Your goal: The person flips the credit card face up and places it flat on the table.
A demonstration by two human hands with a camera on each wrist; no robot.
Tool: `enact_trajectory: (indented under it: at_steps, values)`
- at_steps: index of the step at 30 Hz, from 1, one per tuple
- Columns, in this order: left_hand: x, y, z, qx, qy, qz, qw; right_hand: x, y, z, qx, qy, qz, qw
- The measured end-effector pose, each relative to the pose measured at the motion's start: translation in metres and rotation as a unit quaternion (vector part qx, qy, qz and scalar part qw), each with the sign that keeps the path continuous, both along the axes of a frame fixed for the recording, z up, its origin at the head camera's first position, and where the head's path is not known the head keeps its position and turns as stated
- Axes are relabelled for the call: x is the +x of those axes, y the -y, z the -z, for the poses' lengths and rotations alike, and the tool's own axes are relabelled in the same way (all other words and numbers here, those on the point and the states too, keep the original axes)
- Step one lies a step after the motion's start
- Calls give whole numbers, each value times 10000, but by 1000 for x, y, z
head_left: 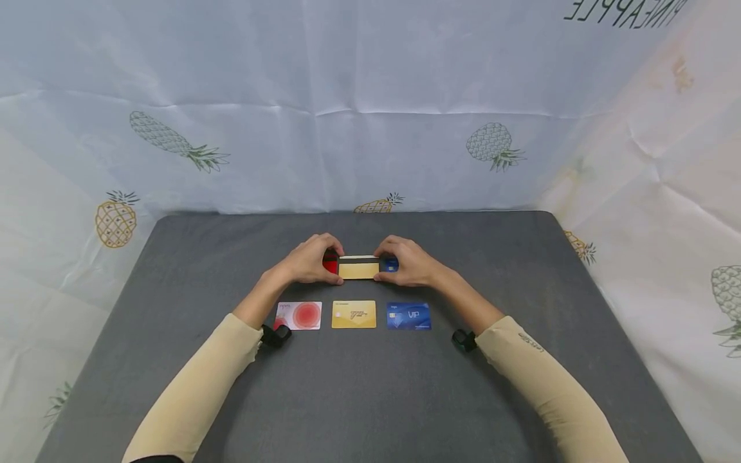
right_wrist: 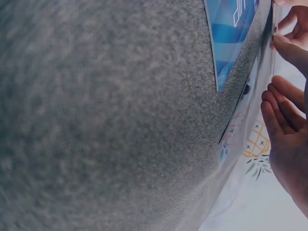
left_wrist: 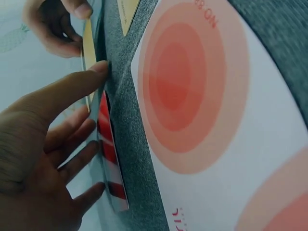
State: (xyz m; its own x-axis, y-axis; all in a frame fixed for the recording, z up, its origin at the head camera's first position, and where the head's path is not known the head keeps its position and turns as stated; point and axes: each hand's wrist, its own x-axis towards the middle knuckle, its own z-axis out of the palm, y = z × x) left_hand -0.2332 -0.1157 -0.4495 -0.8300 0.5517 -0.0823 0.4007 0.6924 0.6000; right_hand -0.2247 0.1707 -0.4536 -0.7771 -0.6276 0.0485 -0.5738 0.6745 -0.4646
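A gold card with a dark stripe [head_left: 359, 271] is between the two hands, its striped side facing the head camera. My left hand [head_left: 308, 260] pinches its left short edge between thumb and fingers. On the opposite short edge, my right hand [head_left: 412, 263] grips it the same way. Part of a red card [head_left: 329, 265] shows inside the left hand's curve; in the left wrist view this red-striped card [left_wrist: 109, 144] lies beside the fingers. Within the right hand's curve, a dark blue card [head_left: 391, 265] is partly hidden by the fingers.
Nearer the body lie three cards in a row: a white card with red circles [head_left: 305, 315], a gold card [head_left: 354, 314] and a blue VIP card [head_left: 408, 316]. All are on a dark grey table [head_left: 370, 392]. Pineapple-print cloth [head_left: 347, 154] hangs behind and along the sides.
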Motion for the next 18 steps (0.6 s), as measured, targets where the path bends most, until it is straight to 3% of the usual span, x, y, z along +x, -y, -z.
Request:
enact_trajectory:
  at_steps: [10,18]
  values:
    - [6,12,-7,508,-273,-102,9983,4,0,-7,-249,-190,-71,9995]
    - [15,13,-20,472,-438,-232,9977,8,5,-12,-422,-252,-79,9988]
